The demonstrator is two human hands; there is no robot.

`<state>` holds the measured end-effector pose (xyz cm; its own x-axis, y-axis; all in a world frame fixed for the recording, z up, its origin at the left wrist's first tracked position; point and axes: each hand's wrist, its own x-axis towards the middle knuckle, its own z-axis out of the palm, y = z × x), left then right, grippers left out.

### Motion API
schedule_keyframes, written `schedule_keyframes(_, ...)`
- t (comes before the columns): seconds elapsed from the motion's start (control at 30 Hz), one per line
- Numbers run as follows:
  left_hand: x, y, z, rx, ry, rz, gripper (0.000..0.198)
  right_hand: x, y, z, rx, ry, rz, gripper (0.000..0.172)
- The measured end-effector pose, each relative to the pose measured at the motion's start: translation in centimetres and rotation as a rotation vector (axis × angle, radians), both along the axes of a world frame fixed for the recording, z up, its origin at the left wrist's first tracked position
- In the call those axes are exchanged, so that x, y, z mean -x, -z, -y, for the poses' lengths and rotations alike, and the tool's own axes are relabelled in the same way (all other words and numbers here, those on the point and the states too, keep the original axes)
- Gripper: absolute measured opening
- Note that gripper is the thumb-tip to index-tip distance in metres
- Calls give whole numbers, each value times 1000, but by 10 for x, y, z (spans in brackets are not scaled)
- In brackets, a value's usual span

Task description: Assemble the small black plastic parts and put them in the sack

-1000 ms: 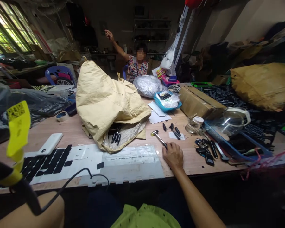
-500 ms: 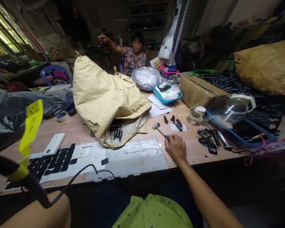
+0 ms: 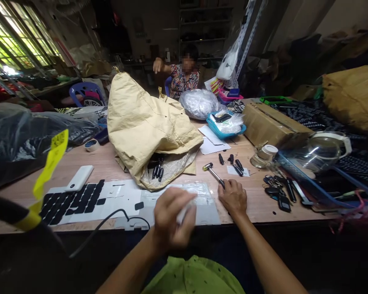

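My right hand (image 3: 233,198) rests on the table with its fingers wrapped round the handle of a small hammer (image 3: 215,176), whose head points away to the left. My left hand (image 3: 173,216) hovers over a clear plastic sheet (image 3: 207,212) at the table edge. It is a little blurred, with fingers curved and thumb apart, and nothing shows in it. Beyond it lies a large cream sack (image 3: 150,122), its mouth facing me, with several black handle-like parts (image 3: 158,172) inside. More black parts (image 3: 238,165) lie past the hammer.
Left are black pads (image 3: 87,198) on white paper, a white power bank (image 3: 79,178), a tape roll (image 3: 92,145) and a cable (image 3: 110,214). Right are keys (image 3: 271,192), a jar (image 3: 263,156), a blue tray (image 3: 313,179) and a carton (image 3: 272,122). Across the table sits a person (image 3: 184,79).
My left hand has come up from the lower left to above the plastic sheet. My right hand stays on the hammer. The view has shifted, so things appear farther right.
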<state>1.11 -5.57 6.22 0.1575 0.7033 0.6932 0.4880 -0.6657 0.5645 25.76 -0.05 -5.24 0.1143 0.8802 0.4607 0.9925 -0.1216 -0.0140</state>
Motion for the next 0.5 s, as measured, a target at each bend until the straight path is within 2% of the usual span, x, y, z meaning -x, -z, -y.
schedule_keyframes(0.07, 2, 12, -32, 112, -125, -24, 19, 0, 0, 0, -2, -1, 4, 19)
schedule_keyframes(0.17, 15, 38, -79, 367, -437, -131, 17, -1, 1, 0, -13, -7, 10, 19)
schedule_keyframes(0.23, 27, 53, -101, 488, -587, -248, 17, -1, 2, 0, -22, -7, 19, 18)
schedule_keyframes(0.33, 40, 64, -115, 621, -698, -410, 22, -1, 4, -1, -32, -9, 31, 17)
schedule_keyframes(0.5, 37, 66, -120, 698, -741, -535, 27, -2, 6, -1, -31, -3, 34, 18)
